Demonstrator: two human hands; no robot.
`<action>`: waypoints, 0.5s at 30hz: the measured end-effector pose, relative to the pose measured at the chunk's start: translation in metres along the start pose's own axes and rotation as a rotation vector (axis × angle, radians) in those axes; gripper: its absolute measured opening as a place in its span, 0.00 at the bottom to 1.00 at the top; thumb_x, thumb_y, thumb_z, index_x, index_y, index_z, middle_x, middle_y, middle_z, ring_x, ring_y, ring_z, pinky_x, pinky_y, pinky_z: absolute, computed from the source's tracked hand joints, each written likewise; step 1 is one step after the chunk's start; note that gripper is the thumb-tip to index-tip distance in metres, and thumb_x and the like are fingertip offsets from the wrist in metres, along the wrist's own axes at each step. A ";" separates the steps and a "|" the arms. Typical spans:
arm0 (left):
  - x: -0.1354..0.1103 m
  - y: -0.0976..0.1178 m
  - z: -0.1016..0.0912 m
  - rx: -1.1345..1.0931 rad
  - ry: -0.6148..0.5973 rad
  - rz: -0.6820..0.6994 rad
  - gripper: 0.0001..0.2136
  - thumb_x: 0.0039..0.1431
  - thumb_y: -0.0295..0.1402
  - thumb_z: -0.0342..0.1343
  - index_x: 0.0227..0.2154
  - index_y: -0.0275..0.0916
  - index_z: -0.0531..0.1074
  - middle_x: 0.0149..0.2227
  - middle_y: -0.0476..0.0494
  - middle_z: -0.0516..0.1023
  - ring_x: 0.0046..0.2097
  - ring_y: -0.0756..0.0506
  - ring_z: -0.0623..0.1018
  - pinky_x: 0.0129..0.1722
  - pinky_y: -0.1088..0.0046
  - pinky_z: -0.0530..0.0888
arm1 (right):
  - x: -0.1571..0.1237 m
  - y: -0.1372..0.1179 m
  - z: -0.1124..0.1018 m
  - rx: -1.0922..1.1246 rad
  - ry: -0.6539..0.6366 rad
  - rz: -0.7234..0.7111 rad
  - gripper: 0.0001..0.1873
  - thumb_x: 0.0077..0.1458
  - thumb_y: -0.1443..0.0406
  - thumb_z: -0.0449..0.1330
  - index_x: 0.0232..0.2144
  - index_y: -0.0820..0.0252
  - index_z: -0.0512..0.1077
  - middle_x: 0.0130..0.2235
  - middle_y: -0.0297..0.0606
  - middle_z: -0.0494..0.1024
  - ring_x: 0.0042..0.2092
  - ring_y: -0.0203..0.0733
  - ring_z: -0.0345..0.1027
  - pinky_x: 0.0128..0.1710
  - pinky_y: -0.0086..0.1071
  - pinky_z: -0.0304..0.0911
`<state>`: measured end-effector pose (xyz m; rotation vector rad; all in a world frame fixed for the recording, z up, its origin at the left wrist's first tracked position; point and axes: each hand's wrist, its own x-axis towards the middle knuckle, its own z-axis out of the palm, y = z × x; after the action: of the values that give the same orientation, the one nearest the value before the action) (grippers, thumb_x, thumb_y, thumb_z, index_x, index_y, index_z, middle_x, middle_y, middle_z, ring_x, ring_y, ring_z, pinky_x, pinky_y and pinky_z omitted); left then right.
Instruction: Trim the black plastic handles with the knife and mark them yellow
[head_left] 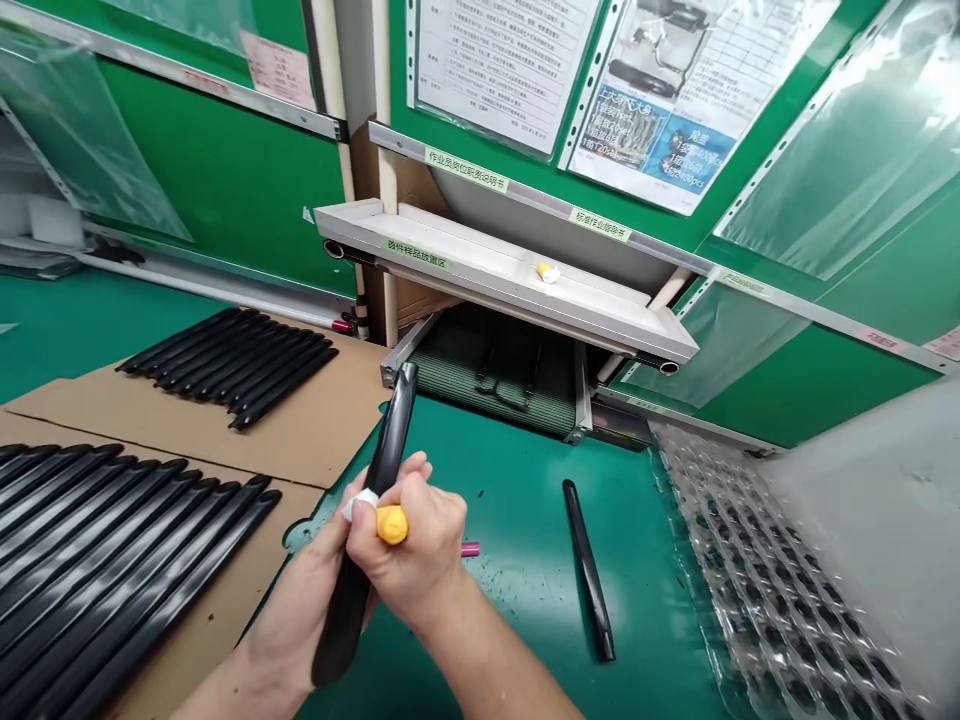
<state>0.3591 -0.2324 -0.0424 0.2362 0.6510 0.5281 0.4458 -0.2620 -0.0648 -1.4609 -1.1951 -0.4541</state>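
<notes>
My left hand [307,570] is wrapped round a long, glossy black plastic piece [391,430], held tilted with its narrow end pointing away from me. Something white [361,503], perhaps a wrap on the thumb, shows where the hand meets the piece. My right hand [420,540] is closed against the same piece, gripping a small object with a rounded yellow end [392,524]. The rest of that object is hidden by the fingers. On the green table to the right lies another black piece [589,570]. A pink stick [470,549] shows beside my right hand.
Rows of black pieces [135,540] lie on cardboard [300,410] to the left. A conveyor belt [495,385] runs beneath a white shelf [510,270], which bears a small yellow-and-white object [547,272]. Clear plastic trays with pockets [787,600] stand at the right.
</notes>
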 end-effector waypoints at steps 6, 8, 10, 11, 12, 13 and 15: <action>0.006 0.036 0.021 -0.011 -0.171 0.265 0.15 0.76 0.34 0.40 0.47 0.35 0.72 0.36 0.46 0.79 0.28 0.55 0.78 0.33 0.83 0.80 | -0.034 -0.027 -0.005 0.049 -0.077 -0.059 0.13 0.65 0.59 0.52 0.27 0.53 0.61 0.19 0.27 0.68 0.18 0.34 0.65 0.20 0.33 0.54; 0.010 0.052 0.026 -0.107 -0.269 0.292 0.16 0.76 0.35 0.37 0.38 0.35 0.67 0.28 0.51 0.72 0.19 0.59 0.68 0.20 0.87 0.71 | -0.043 -0.033 -0.011 0.081 -0.113 -0.072 0.14 0.66 0.59 0.50 0.27 0.54 0.61 0.19 0.26 0.66 0.18 0.34 0.63 0.20 0.33 0.53; 0.013 0.065 0.029 -0.165 -0.317 0.309 0.17 0.77 0.37 0.35 0.34 0.37 0.63 0.25 0.54 0.67 0.18 0.58 0.64 0.16 0.87 0.65 | -0.043 -0.035 -0.017 0.119 -0.102 -0.032 0.15 0.66 0.57 0.52 0.27 0.54 0.62 0.19 0.25 0.67 0.18 0.33 0.63 0.20 0.32 0.53; 0.014 0.068 0.030 -0.176 -0.316 0.329 0.17 0.77 0.38 0.34 0.34 0.38 0.62 0.24 0.55 0.65 0.18 0.58 0.64 0.16 0.86 0.65 | -0.040 -0.035 -0.019 0.132 -0.082 0.011 0.14 0.65 0.57 0.54 0.27 0.54 0.63 0.19 0.25 0.67 0.18 0.32 0.62 0.20 0.32 0.53; 0.015 0.069 0.030 -0.181 -0.310 0.348 0.18 0.77 0.38 0.34 0.33 0.38 0.61 0.24 0.55 0.64 0.19 0.58 0.64 0.17 0.86 0.65 | -0.035 -0.033 -0.020 0.137 -0.062 0.056 0.14 0.64 0.57 0.56 0.27 0.54 0.63 0.20 0.25 0.67 0.18 0.32 0.62 0.20 0.31 0.53; 0.015 0.068 0.030 -0.178 -0.299 0.361 0.18 0.77 0.39 0.33 0.33 0.38 0.61 0.23 0.55 0.64 0.18 0.58 0.63 0.17 0.86 0.64 | -0.029 -0.030 -0.020 0.137 -0.052 0.088 0.13 0.63 0.58 0.58 0.27 0.54 0.63 0.20 0.25 0.67 0.18 0.32 0.62 0.20 0.31 0.53; 0.015 0.061 0.029 -0.135 -0.267 0.354 0.20 0.76 0.41 0.33 0.32 0.38 0.61 0.22 0.55 0.62 0.18 0.57 0.62 0.16 0.85 0.64 | -0.017 -0.026 -0.015 0.141 -0.039 0.102 0.14 0.63 0.58 0.58 0.27 0.54 0.63 0.19 0.25 0.66 0.17 0.31 0.61 0.19 0.30 0.53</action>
<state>0.3632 -0.1746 -0.0050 0.2909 0.3112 0.8605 0.4221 -0.2863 -0.0610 -1.4065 -1.1543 -0.2673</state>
